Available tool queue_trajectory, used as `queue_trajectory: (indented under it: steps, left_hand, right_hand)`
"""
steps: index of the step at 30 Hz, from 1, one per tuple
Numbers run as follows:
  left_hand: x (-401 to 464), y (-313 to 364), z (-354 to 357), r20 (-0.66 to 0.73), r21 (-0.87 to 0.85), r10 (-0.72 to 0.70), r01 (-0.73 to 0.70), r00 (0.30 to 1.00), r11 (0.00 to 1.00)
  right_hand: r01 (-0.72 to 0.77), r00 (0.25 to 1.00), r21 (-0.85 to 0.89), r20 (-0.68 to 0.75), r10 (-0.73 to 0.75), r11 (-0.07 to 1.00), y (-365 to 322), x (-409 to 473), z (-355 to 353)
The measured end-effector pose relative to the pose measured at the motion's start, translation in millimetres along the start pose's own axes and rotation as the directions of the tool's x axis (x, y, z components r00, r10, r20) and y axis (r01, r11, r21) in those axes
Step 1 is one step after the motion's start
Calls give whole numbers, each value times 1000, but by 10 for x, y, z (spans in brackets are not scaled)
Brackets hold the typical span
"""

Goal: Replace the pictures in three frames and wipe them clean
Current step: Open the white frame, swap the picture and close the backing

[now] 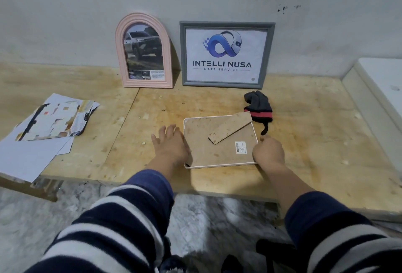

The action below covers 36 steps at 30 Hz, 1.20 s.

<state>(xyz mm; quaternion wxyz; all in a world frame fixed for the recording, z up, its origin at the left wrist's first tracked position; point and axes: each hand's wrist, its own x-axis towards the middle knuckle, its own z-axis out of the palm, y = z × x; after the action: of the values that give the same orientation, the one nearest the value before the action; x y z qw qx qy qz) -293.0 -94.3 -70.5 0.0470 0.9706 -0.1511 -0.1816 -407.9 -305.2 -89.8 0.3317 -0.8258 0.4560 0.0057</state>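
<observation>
Head view: a white frame (220, 142) lies face down on the wooden table (304, 142), its brown backing board (with the stand flap) facing up. The left hand (168, 144) rests flat beside its left edge, fingers spread. The right hand (268, 153) is curled at the frame's right edge; whether it pinches something I cannot tell.

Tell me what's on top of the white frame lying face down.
On the white frame lie its brown backing board, a stand flap and a barcode sticker. The picture underneath is hidden.
</observation>
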Motion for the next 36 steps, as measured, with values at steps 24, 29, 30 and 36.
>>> queue_trajectory:
  steps: [24,29,30,36]
  left_hand:
    - [-245,-14,-700,138,-954,-107,162,985,254]
    - [-194,41,-772,2,-975,-101,24,995,220]
    - [-159,64,-775,-24,-980,-131,2,991,197]
    - [1,218,-446,120,-984,-376,160,919,78]
  right_hand:
    - [340,923,544,-34,-384,767,-548,-139,-691]
    - [4,954,773,188,-234,635,-594,-80,-653]
    - [-42,956,796,207,-207,604,-574,-81,-624]
    - [-304,941,908,333,-57,287,-550,-136,-312]
